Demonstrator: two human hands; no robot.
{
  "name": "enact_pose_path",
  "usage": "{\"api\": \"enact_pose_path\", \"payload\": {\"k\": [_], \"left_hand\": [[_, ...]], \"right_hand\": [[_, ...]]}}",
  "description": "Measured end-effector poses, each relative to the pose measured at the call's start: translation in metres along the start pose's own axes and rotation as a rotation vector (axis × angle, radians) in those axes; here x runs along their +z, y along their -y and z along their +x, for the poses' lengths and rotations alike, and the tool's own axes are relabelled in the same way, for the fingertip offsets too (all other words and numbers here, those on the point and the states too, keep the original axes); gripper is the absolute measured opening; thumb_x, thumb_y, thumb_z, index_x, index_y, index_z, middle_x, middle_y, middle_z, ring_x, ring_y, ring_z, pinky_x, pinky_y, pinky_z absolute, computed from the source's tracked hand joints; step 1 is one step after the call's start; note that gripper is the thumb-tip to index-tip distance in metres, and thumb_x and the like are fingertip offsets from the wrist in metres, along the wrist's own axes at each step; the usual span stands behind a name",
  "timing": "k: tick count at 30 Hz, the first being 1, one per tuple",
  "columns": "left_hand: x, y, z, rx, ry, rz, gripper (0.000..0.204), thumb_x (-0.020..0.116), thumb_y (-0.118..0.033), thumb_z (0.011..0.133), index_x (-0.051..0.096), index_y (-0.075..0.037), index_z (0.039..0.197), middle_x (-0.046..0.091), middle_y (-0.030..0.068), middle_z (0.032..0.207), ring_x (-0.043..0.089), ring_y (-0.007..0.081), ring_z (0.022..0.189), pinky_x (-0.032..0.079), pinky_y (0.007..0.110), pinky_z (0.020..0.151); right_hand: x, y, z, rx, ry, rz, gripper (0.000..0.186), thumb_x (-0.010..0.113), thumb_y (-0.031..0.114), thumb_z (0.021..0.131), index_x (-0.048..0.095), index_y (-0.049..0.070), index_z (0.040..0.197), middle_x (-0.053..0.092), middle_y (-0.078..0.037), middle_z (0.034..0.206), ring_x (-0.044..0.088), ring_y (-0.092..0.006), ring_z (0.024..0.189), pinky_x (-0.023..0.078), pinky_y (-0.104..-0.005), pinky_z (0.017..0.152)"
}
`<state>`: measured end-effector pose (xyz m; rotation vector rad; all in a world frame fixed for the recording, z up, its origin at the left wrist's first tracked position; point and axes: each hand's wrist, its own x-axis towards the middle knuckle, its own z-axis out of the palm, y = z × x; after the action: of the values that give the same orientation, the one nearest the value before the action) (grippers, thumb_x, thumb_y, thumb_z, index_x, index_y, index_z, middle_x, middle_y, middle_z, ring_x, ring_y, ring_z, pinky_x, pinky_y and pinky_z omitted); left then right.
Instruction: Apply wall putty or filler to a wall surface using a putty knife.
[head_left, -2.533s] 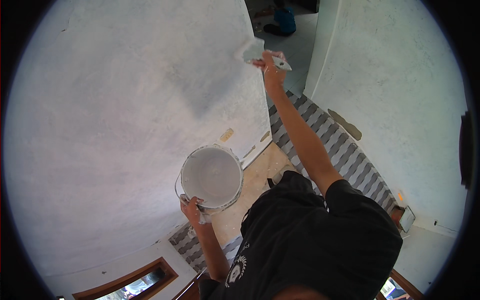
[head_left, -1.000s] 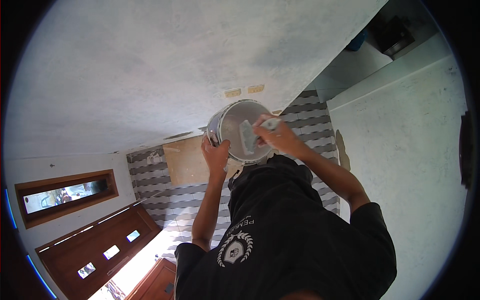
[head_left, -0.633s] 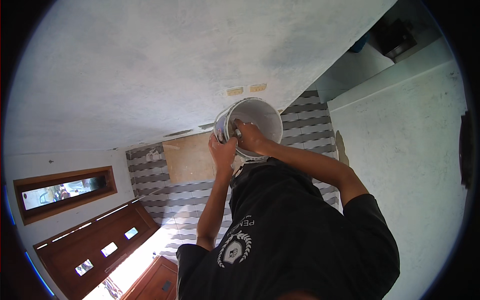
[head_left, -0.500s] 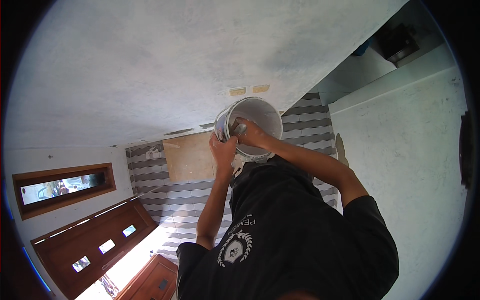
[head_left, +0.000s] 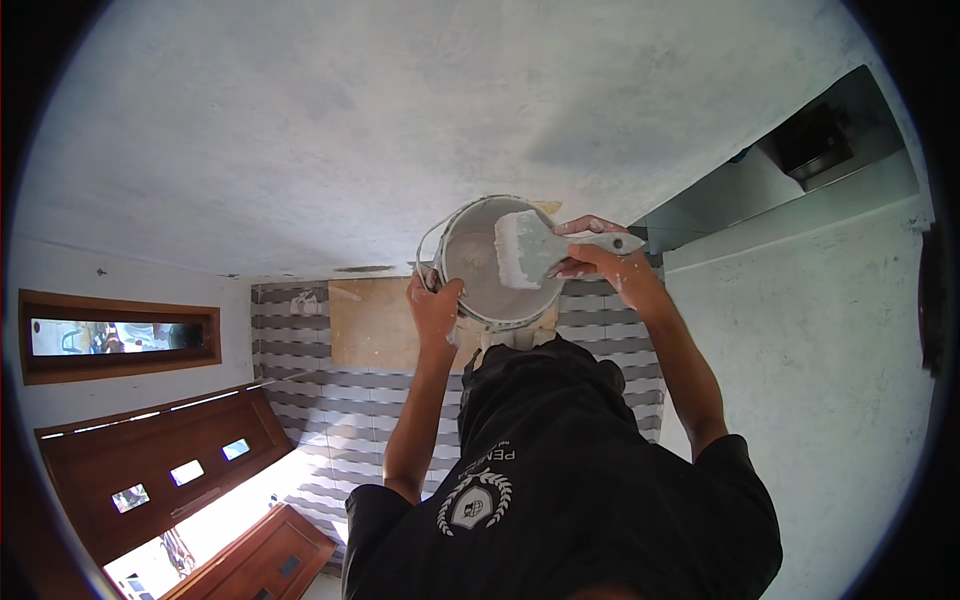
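A white, paint-smeared bucket is held up in front of me, close to the wall. My left hand grips its left rim, with the thumb on the inner side and the fingers round the outside, near the wire handle. Over the bucket's right side, my right hand is closed on the handle of a wide paintbrush. The brush lies roughly level, its bristles toward the left and coated with thick white paint. Spots of white mark both hands. Some pale liquid seems to lie in the bucket.
A patchy pale wall stands right ahead, with a yellowish socket plate behind the bucket. A tan board lies on the striped tile floor. Brown wooden doors are at lower left; another pale wall rises on the right.
My right hand has come up out of the bucket and moved right, bringing the paint-loaded brush into sight. My left hand stays at the bucket's left rim.
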<state>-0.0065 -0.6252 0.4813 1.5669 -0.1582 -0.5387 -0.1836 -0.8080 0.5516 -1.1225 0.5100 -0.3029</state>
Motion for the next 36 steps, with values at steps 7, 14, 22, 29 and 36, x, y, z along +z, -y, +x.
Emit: {"api": "enact_pose_path", "payload": {"k": [7,14,22,29,36], "left_hand": [[-0.001,-0.002,0.006,-0.005,0.055,-0.081,0.020,0.058,0.003,0.064,0.042,-0.008,0.071,0.046,0.0005,0.064,0.043,0.0095,0.054,0.036,0.025,0.049],[-0.003,0.003,0.014,-0.051,0.073,-0.108,0.022,0.059,0.000,0.067,0.040,-0.010,0.073,0.047,0.0014,0.062,0.045,0.0106,0.048,0.037,0.026,0.041],[-0.008,0.002,0.023,0.008,0.118,-0.072,0.021,0.056,0.000,0.063,0.038,-0.010,0.069,0.045,0.0014,0.058,0.042,0.0104,0.048,0.033,0.025,0.042],[-0.004,-0.010,0.016,0.009,0.101,0.014,0.026,0.057,0.001,0.061,0.035,-0.012,0.067,0.039,-0.0016,0.057,0.037,0.0099,0.047,0.031,0.026,0.041],[-0.008,0.003,0.019,0.057,0.117,-0.029,0.025,0.059,0.002,0.061,0.038,-0.009,0.068,0.042,0.0011,0.058,0.040,0.0112,0.049,0.035,0.028,0.044]], "right_hand": [[-0.017,-0.023,-0.011,-0.082,-0.041,0.173,0.031,0.053,0.010,0.089,0.055,-0.006,0.116,0.065,-0.016,0.099,0.068,-0.0255,0.083,0.055,-0.0337,0.079],[-0.026,-0.054,-0.022,-0.161,-0.132,0.252,0.028,0.053,0.010,0.089,0.056,-0.006,0.112,0.063,-0.017,0.106,0.067,-0.0258,0.081,0.055,-0.0343,0.079],[-0.027,-0.060,-0.037,-0.181,-0.243,0.200,0.027,0.054,0.010,0.087,0.056,-0.006,0.109,0.062,-0.020,0.106,0.067,-0.0308,0.080,0.056,-0.0403,0.074],[-0.024,-0.066,-0.047,-0.223,-0.262,0.222,0.024,0.053,0.010,0.087,0.056,-0.005,0.105,0.062,-0.019,0.106,0.067,-0.0301,0.081,0.056,-0.0391,0.075],[-0.029,-0.072,-0.053,-0.247,-0.251,0.259,0.021,0.054,0.009,0.086,0.056,-0.005,0.102,0.062,-0.020,0.106,0.067,-0.0311,0.081,0.056,-0.0405,0.077]]}}
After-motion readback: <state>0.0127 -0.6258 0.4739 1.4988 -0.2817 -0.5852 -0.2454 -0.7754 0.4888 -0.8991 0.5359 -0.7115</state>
